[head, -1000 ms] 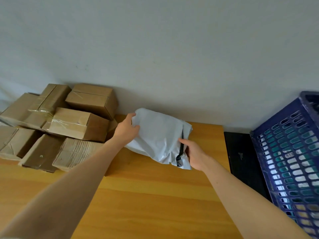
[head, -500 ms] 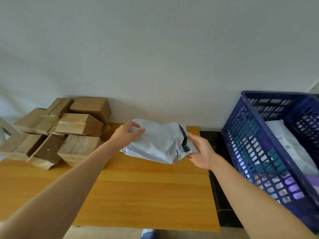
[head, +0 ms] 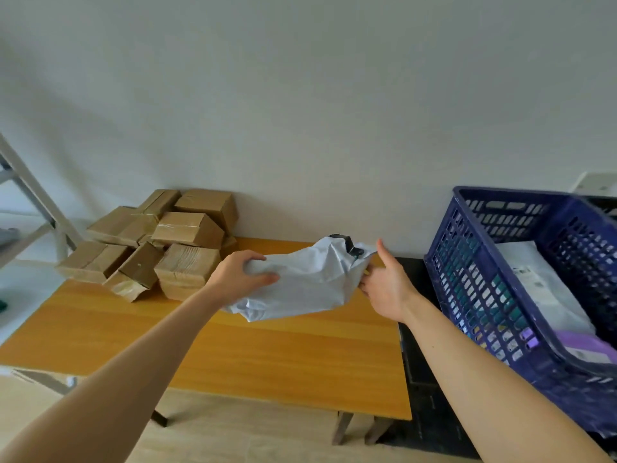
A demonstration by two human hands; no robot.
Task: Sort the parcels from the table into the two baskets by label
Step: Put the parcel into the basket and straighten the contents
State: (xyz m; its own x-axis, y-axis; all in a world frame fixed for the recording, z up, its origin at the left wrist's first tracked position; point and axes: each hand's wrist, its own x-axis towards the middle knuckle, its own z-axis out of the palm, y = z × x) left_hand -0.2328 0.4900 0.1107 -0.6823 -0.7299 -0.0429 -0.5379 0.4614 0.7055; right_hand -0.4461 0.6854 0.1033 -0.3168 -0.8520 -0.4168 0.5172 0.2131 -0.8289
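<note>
Wood table [head: 283,359] by white wall [head: 300,111], boxes [head: 187,228] back-L, blue basket [head: 474,289] R; L hand [head: 233,279] + R hand [head: 387,289] grip white mailer [head: 310,282].

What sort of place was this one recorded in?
Probably a small parcel-sorting corner in a plain room: taped boxes piled on a table, a white mailer held over it, and a blue basket with more parcels inside.

A single head-worn wide-angle view looks forward and down, close over the tabletop [head: 287,355], facing the far wall [head: 300,95].
</note>
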